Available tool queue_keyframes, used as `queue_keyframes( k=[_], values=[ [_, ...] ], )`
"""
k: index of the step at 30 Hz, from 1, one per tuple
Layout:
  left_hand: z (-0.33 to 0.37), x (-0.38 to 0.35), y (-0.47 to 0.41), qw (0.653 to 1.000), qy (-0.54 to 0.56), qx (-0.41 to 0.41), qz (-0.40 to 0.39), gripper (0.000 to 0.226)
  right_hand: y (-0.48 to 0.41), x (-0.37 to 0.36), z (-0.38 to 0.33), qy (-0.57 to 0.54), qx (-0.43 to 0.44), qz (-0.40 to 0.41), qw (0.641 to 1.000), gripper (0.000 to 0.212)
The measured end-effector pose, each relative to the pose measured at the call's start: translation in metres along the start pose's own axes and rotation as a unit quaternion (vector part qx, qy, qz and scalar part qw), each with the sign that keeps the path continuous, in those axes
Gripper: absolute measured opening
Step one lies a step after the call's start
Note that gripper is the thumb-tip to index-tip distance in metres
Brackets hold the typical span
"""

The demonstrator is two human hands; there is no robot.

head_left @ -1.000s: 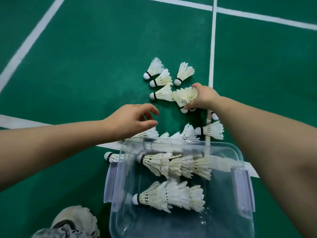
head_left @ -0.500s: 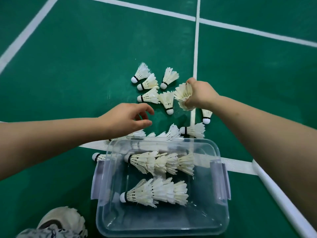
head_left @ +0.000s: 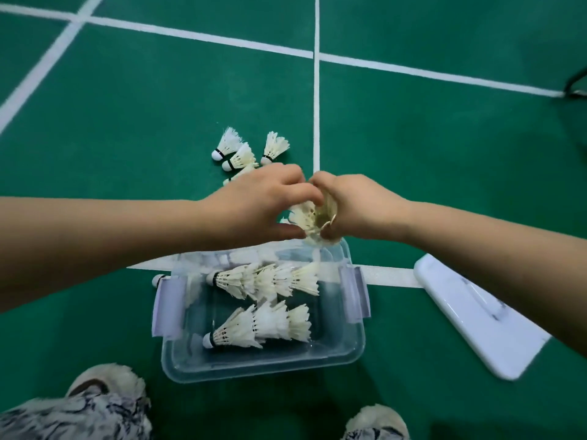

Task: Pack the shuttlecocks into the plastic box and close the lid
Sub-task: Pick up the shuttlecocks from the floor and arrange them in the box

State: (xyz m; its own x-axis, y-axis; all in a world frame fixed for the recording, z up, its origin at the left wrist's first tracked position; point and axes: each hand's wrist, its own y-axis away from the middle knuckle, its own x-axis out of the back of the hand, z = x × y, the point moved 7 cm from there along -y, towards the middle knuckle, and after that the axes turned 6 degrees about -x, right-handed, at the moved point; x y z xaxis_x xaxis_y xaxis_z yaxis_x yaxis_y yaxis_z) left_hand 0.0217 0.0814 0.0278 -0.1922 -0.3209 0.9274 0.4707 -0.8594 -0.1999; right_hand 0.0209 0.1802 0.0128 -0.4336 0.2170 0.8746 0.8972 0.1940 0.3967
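A clear plastic box [head_left: 355, 350] sits open on the green court floor, with two nested stacks of white shuttlecocks [head_left: 263, 279] [head_left: 260, 325] lying inside. Just above its far rim my right hand [head_left: 362, 208] grips a shuttlecock [head_left: 313, 217] with its feather skirt facing me. My left hand [head_left: 254, 204] touches the same shuttlecock, thumb and fingers on the feathers. Three loose shuttlecocks [head_left: 241, 152] lie on the floor beyond my hands; others are hidden under them. The white lid [head_left: 476, 315] lies flat to the right of the box.
White court lines [head_left: 316, 100] cross the floor ahead and run under the box's far end. My two shoes [head_left: 104, 385] [head_left: 374, 420] show at the bottom edge. A dark curved object [head_left: 576, 79] sits at the far right edge.
My right hand carried its shuttlecock back toward the box's far rim. My left hand moved right and met it, taking hold of the feathers. The view shifted, showing the lid.
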Motion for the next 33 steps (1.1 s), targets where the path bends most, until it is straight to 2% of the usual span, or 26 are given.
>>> queue_keyframes(
  k=[2,4,10,12,15,17,21,24,27,29,33],
  values=[
    [0.02,-0.004,-0.003,0.997,-0.044,-0.062,-0.017,0.031,0.013,-0.002,0.002,0.008,0.011,0.003,1.0,0.044],
    [0.034,-0.007,-0.003,0.994,-0.059,-0.084,-0.023,0.02,0.021,-0.004,0.006,0.01,0.016,0.009,1.0,0.045],
    [0.048,-0.008,0.0,0.994,-0.083,-0.067,-0.019,0.019,0.035,-0.022,0.024,-0.106,-0.015,0.022,0.994,0.069],
    [0.051,-0.005,0.003,0.994,-0.084,-0.069,-0.01,0.021,0.034,-0.031,0.032,-0.148,-0.024,0.015,0.989,0.062],
    [0.052,-0.004,0.013,0.996,-0.06,-0.064,-0.01,0.022,0.029,-0.041,0.044,-0.174,-0.034,0.002,0.984,0.04],
    [0.045,-0.007,0.021,0.999,-0.03,-0.026,-0.011,0.023,0.026,-0.042,0.05,-0.166,-0.035,0.011,0.986,0.03],
    [0.018,-0.025,0.044,0.988,0.07,0.138,0.012,0.027,0.021,-0.038,0.06,-0.142,-0.048,0.043,0.988,0.032],
    [0.012,-0.053,0.062,0.955,0.143,0.258,0.02,0.022,0.018,-0.038,0.065,-0.141,-0.062,0.054,0.987,0.034],
    [0.016,-0.076,0.073,0.894,0.242,0.372,0.054,0.024,0.016,-0.041,0.069,-0.143,-0.074,0.05,0.986,0.034],
    [0.024,-0.083,0.076,0.862,0.301,0.4,0.075,0.019,0.016,-0.043,0.072,-0.151,-0.085,0.046,0.984,0.033],
    [0.032,-0.078,0.08,0.865,0.33,0.373,0.065,0.016,0.016,-0.046,0.083,-0.179,-0.107,0.047,0.977,0.032]
  ],
)
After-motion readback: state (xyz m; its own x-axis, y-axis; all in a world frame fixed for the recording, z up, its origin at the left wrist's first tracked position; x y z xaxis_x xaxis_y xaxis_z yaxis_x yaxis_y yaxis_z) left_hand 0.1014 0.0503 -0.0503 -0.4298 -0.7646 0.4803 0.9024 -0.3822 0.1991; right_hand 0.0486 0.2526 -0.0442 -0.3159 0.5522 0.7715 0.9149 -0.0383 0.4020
